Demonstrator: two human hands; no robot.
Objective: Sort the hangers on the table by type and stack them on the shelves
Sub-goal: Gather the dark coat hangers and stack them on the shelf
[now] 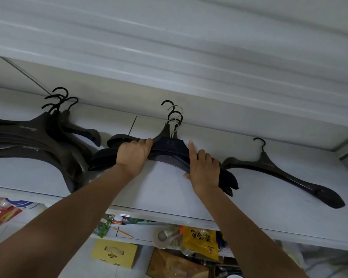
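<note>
The left hand (134, 152) and right hand (204, 167) are gripping the hanger stack (170, 143) on the shelf (165, 189), risking hangers sliding off its front edge if released unevenly.

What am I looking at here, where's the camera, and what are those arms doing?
No machine here: the grips are a person's bare hands, filmed by one camera worn on the head. It looks at a white shelf. The left grip and right grip both hold the middle stack of dark hangers lying on it. A bigger stack lies to its left, a lone hanger to its right. Packets and boxes sit below.
</note>
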